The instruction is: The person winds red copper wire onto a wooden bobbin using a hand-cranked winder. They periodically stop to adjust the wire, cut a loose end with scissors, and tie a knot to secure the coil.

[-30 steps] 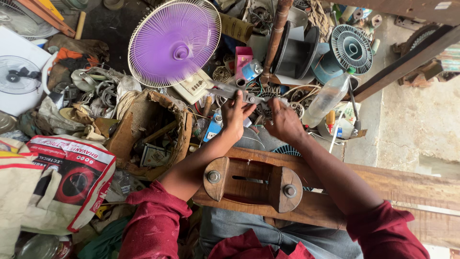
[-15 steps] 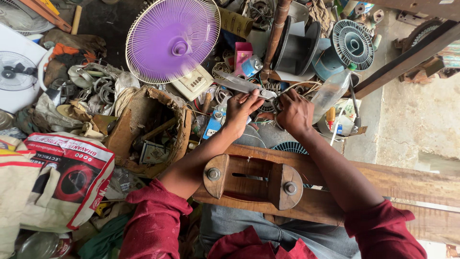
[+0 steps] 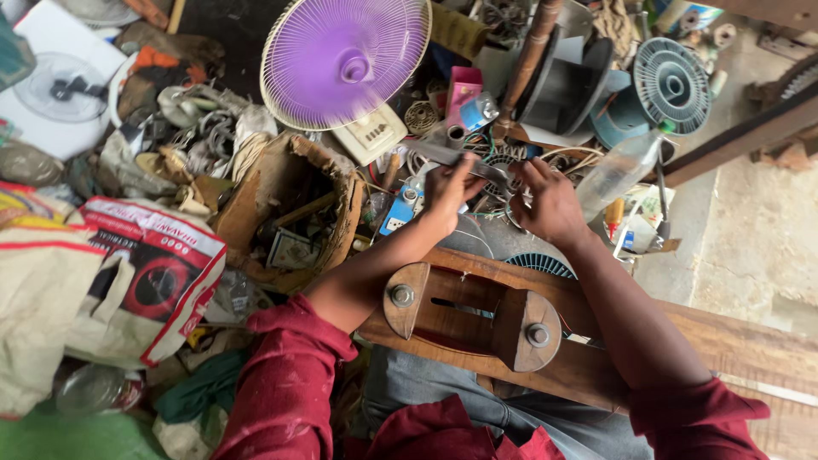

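Grey metal shows between the two hands: a long flat blade-like strip (image 3: 464, 158) is pinched in the fingers of the left hand (image 3: 447, 192), while the right hand (image 3: 550, 203) closes on its other end among tangled wires (image 3: 503, 162). Both hands work above a wooden jig (image 3: 464, 319) with two bolted discs. A purple fan (image 3: 345, 60) stands just behind, a torn cardboard box (image 3: 294, 213) to the left.

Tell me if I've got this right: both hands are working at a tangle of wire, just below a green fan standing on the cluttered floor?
Not quite: the fan is purple, not green, as the head view shows. The rest holds: the left hand and right hand are together at the tangle of wire just below it.
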